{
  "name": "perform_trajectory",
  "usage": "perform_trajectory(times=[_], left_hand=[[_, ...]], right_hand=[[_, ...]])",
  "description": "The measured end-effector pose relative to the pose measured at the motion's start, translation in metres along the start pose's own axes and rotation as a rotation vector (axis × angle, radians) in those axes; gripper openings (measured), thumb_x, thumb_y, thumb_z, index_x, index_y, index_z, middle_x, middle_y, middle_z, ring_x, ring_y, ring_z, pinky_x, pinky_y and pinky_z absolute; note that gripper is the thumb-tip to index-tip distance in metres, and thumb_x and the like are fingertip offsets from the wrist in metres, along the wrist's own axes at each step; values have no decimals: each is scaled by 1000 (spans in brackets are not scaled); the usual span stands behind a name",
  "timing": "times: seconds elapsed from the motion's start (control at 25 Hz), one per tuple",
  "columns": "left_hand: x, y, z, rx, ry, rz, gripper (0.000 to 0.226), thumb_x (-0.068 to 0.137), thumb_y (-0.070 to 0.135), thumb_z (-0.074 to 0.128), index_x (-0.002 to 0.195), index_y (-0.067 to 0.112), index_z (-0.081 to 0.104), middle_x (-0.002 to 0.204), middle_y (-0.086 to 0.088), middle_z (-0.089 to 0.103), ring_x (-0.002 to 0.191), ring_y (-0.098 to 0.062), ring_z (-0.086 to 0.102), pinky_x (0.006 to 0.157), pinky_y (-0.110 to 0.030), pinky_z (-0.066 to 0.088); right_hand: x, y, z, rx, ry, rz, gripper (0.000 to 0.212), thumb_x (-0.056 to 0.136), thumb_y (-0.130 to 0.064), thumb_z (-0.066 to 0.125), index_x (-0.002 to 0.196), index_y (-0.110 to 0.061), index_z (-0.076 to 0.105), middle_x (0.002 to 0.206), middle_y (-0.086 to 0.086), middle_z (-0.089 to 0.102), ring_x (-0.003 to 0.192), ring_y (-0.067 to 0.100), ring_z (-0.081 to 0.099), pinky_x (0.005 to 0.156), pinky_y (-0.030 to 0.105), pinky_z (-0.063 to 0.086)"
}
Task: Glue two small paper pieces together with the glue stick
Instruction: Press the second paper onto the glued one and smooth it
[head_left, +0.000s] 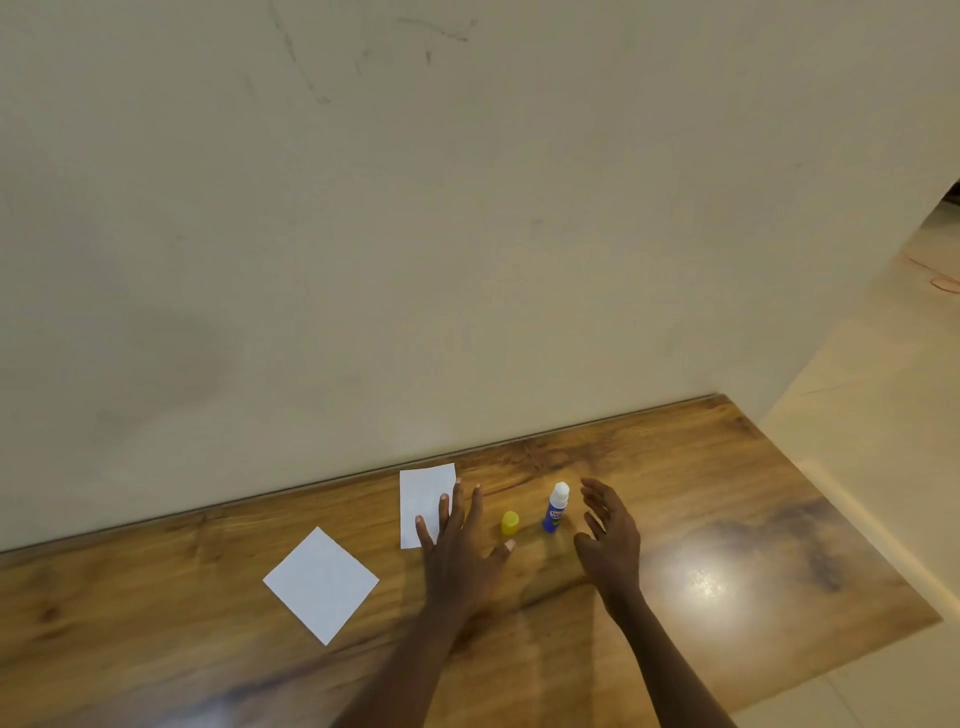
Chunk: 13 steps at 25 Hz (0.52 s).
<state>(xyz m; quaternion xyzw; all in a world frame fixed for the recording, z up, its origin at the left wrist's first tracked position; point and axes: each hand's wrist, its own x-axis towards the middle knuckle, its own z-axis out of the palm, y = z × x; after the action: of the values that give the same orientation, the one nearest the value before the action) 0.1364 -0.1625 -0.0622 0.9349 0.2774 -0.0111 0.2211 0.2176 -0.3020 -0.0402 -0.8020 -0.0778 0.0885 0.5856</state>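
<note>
Paper lies at two spots on the wooden desk (727, 493), which runs along a pale wall (415, 234). Farthest left is a white square sheet (321, 584), turned so its corners point like a diamond, flat and untouched. To its right and nearer the wall lies a second sheet (423, 493), an upright rectangle.

The left hand (460, 548) is spread wide and palm down, fingers apart and gripping nothing. Two of its fingertips overlap the right edge of the rectangular sheet; whether they press on it or hover just above cannot be told. Its thumb points right, toward a small yellow cap (510, 522) that stands on the desk just beyond the thumb tip, apart from it.

Right of the cap, near but not touching, stands the glue stick (556, 508): a blue tube, upright, uncapped, with its white tip exposed.

The right hand (610, 535) is just beside the glue stick on its right, open and loosely cupped with the palm facing the tube. Its fingers are curved and apart, and it holds nothing; a gap shows between them and the stick.

Far right, a bright glare sits on the desk, and pale floor (857, 389) lies beyond its edge.
</note>
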Motion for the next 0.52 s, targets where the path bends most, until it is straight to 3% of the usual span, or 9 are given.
perform_trajectory(times=[0.16, 0.28, 0.4, 0.52], left_hand=[[-19, -39, -21, -96, 118, -31, 69, 88, 52, 38, 142, 29, 2, 156, -1, -7, 144, -21, -5, 112, -48, -14], [-36, -73, -40, -166, 230, -49, 64, 89, 55, 28, 142, 23, 13, 155, -3, 1, 143, -20, 0, 113, -45, -10], [-51, -108, -57, -286, 406, -165, 51, 90, 31, 48, 135, 9, 37, 149, -14, 28, 137, -34, 29, 113, -52, 14], [-61, -140, -72, -352, 496, -375, 35, 87, 13, 55, 120, 2, 53, 122, -23, 59, 106, -41, 58, 88, -48, 47]], right_hand=[[-20, -23, 17, -116, 182, -208, 60, 61, 23, 55, 115, -4, 51, 119, 19, 55, 114, 30, 49, 90, 35, 42], [-37, -43, 43, -252, 182, -371, 54, 62, 22, 56, 111, -1, 56, 118, 22, 57, 116, 34, 49, 88, 38, 48], [-57, -55, 79, -331, 10, -506, 45, 65, 20, 53, 101, -5, 61, 109, 16, 63, 107, 28, 57, 80, 25, 48], [-72, -56, 118, -396, -228, -429, 32, 82, 3, 50, 111, -8, 56, 118, 12, 60, 111, 21, 53, 87, 17, 40]])
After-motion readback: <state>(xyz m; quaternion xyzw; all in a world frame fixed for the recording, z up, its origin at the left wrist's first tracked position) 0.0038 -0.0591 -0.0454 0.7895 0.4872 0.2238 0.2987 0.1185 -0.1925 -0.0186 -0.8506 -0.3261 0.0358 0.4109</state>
